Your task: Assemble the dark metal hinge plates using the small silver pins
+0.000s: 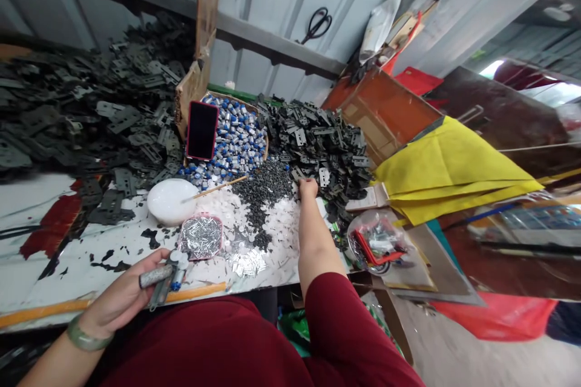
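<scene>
Fingers (152,261), left: curled round metal bracket (157,276) | right fingers (307,186): bunched on black plates (313,142)

No legible txt, labels, brands or nos. in view. Blue-&-white parts (233,139) in cardboard tray (258,133), upper ctr: any print too small to tell. Same for clear plastic bag (374,242), lower right of ctr, & its red-edged contents (376,249): nothing readable.
</scene>
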A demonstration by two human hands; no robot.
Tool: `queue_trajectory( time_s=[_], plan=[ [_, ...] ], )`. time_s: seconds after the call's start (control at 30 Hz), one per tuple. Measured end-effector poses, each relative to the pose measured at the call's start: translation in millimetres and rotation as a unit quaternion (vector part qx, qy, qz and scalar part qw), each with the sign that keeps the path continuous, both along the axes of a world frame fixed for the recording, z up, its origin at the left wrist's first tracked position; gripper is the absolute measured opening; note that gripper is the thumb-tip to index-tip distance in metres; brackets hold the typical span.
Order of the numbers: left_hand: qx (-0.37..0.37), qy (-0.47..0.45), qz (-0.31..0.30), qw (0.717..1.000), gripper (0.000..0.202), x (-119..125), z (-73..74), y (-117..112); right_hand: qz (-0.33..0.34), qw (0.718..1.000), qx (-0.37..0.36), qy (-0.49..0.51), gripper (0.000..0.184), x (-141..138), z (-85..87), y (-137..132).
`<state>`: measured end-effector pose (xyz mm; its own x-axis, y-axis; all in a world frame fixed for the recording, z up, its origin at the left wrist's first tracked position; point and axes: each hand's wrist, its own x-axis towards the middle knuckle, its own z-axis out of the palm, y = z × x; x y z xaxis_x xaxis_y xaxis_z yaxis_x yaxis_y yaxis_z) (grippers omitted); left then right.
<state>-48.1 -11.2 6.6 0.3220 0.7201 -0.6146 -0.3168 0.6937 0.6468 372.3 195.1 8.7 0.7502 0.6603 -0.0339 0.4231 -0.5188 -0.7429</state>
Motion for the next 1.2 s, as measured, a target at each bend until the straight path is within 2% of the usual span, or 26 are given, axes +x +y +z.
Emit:
queue_trajectory(
  time_s=[0.13,0.27,0.4,0.5,0.6,0.67,0.73,0.77,0.8,0.93,1.1,1.2],
  plan=[
    [0.005,-0.008,-0.021,1.0,0.047,9,-0.1,-1,0.037,0.998,-0.004,-0.053,0.011,-3,1.1,0],
    [-0.001,-0.017,-0.015,1.0,0.037,19,1.0,2,0.101,0.991,0.025,-0.088,0.013,-14,11.9,-14],
    [0.013,-0.027,0.018,0.999,0.034,26,0.4,8,0.228,0.958,0.143,-0.101,0.021,-37,24.5,-42],
    [0.029,-0.038,0.017,0.999,0.026,29,-1.8,11,0.322,0.925,0.201,-0.025,0.028,-71,32.8,-71],
    [0.069,-0.034,0.028,0.997,0.023,32,-3.9,11,0.412,0.886,0.142,0.157,0.033,-117,34.3,-103],
    [0.095,-0.019,0.032,0.995,0.025,36,-5.4,11,0.482,0.826,0.041,0.289,0.033,-147,29.9,-121],
    [0.117,-0.002,0.026,0.993,0.029,39,-7.0,10,0.531,0.76,-0.054,0.371,0.034,-171,22.4,-136],
    [0.127,0.004,0.02,0.992,0.032,39,-7.7,10,0.543,0.74,-0.084,0.388,0.035,-180,18.4,-141],
    [0.136,0.01,0.013,0.991,0.035,40,-8.3,9,0.548,0.732,-0.101,0.393,0.035,-188,14.7,-145],
    [0.162,0.026,-0.005,0.987,0.035,37,-9.8,5,0.551,0.751,-0.104,0.35,0.033,-202,4.9,-150],
    [0.175,0.022,-0.02,0.984,0.029,36,-10.0,3,0.545,0.735,-0.118,0.386,0.036,-202,-3.6,-151],
    [0.183,0.028,-0.024,0.983,0.032,39,-8.4,3,0.531,0.751,-0.107,0.377,0.037,-202,-9.0,-154]
  ],
)
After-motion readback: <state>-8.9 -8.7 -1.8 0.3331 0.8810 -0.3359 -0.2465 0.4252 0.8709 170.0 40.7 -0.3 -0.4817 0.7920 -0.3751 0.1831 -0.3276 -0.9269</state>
